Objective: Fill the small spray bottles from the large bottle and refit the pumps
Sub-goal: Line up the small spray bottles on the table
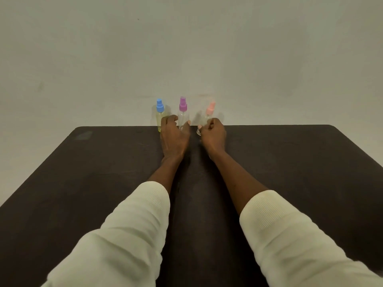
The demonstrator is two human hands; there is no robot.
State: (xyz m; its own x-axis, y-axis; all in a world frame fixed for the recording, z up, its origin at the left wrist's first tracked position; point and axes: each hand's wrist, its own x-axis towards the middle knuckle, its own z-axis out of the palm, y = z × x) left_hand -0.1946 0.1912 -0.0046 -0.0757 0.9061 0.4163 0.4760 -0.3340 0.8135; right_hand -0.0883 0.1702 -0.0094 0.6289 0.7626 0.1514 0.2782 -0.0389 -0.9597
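While both arms are reaching across the dark table, the items are standing as follows:
Left hand: fingers curling round the purple-capped bottle, gripping its clear body.
Right hand: fingers closing on the pink-capped bottle, which is tilting to the right.
Blue-capped bottle: standing upright just left of the left hand, holding yellowish liquid, untouched.
Sleeves: cream, covering both forearms.

three clear glossy plastic bottles with matt coloured caps, matt dark table, ribbed cream knit sleeves.
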